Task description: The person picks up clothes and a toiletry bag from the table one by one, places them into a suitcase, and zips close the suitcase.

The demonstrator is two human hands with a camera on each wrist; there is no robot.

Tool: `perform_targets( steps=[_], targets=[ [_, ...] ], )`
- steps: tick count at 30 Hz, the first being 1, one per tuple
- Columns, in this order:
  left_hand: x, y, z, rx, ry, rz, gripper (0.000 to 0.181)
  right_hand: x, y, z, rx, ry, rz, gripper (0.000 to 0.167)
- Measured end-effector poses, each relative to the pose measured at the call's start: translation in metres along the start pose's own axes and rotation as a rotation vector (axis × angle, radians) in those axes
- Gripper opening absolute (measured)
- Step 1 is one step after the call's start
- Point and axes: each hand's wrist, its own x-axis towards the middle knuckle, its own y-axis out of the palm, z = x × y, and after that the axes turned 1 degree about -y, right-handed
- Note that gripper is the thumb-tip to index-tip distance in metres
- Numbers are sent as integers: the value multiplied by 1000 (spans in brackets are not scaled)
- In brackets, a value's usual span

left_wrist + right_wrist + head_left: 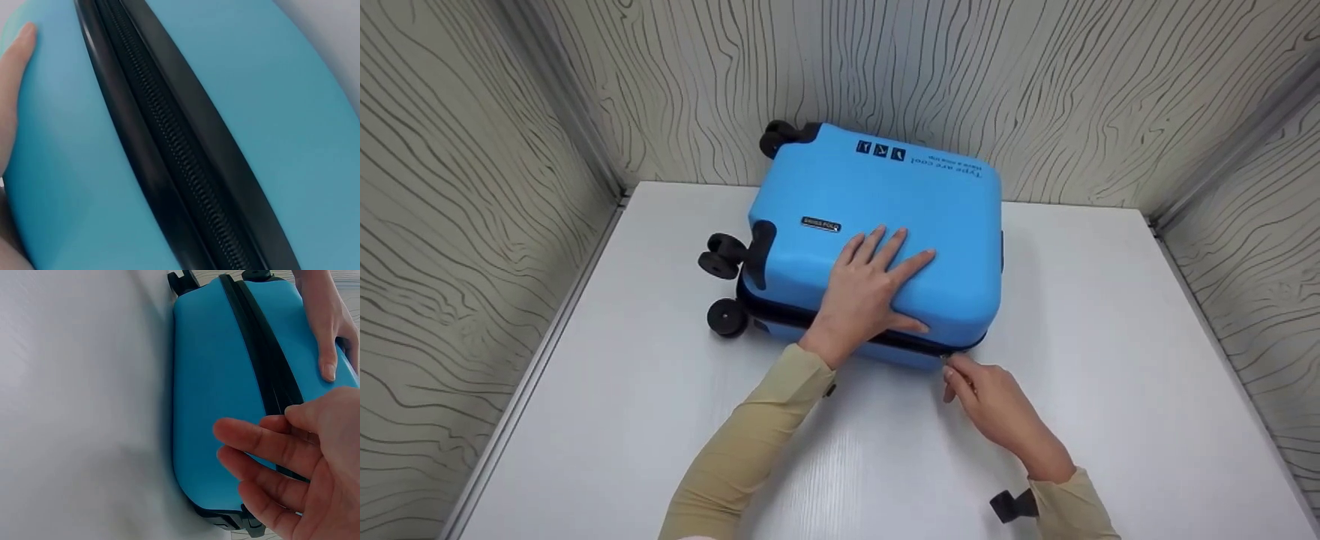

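Note:
A blue hard-shell suitcase (877,187) lies flat on the white table, its wheels (725,316) toward the left. My left hand (861,296) rests on the upper shell with its fingers spread, the thumb near the front edge. At the front right corner, the thumb and index finger of my right hand (994,401) pinch the zipper pull (946,358), which is mostly covered by the fingertips. The other fingers of that hand (292,467) extend loosely in the right wrist view. Close up in the left wrist view, the zipper teeth (180,146) run between two black rims.
The white table (1110,337) extends around the suitcase. Wood-grain panels (690,90) stand behind it and at both sides, with metal edging (540,360) along the left. The suitcase's rear wheel (776,139) is close to the back panel.

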Motion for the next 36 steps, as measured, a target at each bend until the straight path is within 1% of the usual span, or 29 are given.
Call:
perform_targets(
  steps=[6,15,24,27,30,36],
  targets=[
    [-1,0,-1,7,7,2,104,6,7,6,7,-25,-16,19],
    [-2,0,-1,10,20,-25,103,21,22,18,-12,-143,-74,15],
    [-3,1,1,-19,24,-33,103,38,36,33,-62,-219,-109,12],
    [-2,1,1,-27,20,-25,103,41,38,35,-68,-228,-108,12],
    [-2,0,1,-37,18,-16,103,42,38,35,-68,-219,-99,14],
    [-3,-3,3,-90,10,5,103,41,38,31,-78,-197,-68,18]
  ],
)
